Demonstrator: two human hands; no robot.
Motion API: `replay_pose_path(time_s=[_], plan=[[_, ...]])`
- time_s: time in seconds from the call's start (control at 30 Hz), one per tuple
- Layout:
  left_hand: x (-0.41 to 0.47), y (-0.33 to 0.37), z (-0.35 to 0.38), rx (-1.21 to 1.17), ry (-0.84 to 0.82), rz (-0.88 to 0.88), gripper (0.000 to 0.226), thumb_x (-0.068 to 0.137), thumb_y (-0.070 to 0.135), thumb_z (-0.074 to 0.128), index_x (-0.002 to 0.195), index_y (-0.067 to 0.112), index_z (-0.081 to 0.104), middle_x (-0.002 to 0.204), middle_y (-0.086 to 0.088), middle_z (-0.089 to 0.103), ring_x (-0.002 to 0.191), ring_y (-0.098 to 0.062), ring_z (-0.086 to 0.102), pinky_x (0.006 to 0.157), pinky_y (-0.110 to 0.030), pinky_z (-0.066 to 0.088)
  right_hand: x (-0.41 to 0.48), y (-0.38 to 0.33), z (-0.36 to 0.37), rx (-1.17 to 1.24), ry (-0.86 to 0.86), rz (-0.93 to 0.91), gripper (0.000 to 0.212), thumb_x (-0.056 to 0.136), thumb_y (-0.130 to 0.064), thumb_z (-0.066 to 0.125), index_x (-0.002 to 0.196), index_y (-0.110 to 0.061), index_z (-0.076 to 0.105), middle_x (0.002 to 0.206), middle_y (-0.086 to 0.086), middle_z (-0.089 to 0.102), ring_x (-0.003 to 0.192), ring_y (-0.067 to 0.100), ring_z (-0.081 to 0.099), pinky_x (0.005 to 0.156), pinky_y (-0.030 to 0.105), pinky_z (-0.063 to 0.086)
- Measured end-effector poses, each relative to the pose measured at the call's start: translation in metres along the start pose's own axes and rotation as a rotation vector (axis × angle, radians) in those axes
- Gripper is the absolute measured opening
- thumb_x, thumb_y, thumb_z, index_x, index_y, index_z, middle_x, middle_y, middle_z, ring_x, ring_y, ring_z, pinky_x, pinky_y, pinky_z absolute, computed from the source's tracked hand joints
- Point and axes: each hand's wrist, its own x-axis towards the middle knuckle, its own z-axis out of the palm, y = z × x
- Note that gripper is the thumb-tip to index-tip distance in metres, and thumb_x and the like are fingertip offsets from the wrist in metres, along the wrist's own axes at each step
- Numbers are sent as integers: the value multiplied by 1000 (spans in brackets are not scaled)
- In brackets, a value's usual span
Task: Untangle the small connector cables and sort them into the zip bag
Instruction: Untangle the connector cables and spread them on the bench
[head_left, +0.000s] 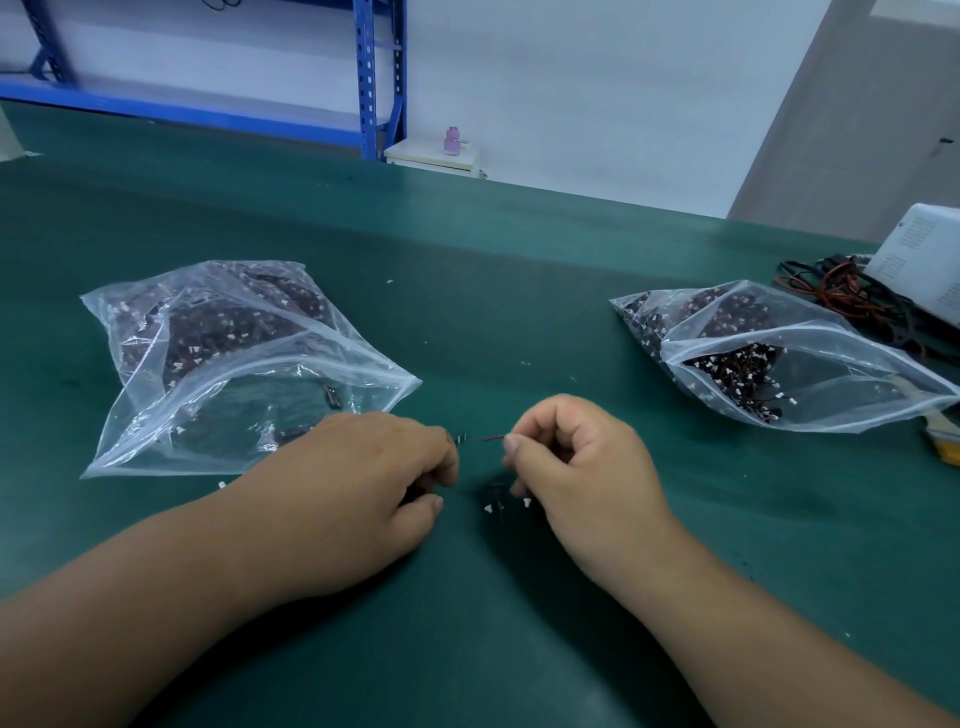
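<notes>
Green matting covers the counter (467, 270), and low at its middle two hands work close together. The left hand (363, 478) and right hand (576, 467) each pinch an end of one thin red-and-black cable (485, 439) stretched between them. Loose cables (496, 501) with white plugs lie on the mat just beneath. At ten o'clock sits a zip bag (234, 364) stuffed with cables; at two o'clock a second bag (769, 353), a white box (919, 260) beyond it.
</notes>
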Motion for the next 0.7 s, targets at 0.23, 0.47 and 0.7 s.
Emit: replay_pose_path(time_s=[0.23,0.47,0.7], plan=[[0,-1,0,-19,1,2,15,87,45,54,101,40,50,90,26,53,95,11,42,77,-6,32,4,-3,-3,265,38,113,19,89,-2,64,78,-17,65,67,4,69,52,13,58,51,18,45],[0,-2,0,20,-22,19,17,87,55,50,96,40,50,91,24,52,93,5,44,79,-11,33,10,-4,-7,258,84,90,14,90,-8,68,85,-22,69,73,3,70,56,4,56,52,14,45],[0,0,-2,35,-71,63,26,90,56,49,113,46,55,104,26,47,102,5,44,98,-29,37,21,-3,-19,245,0,110,22,89,-6,69,98,-26,69,72,-8,65,54,8,56,53,17,45]])
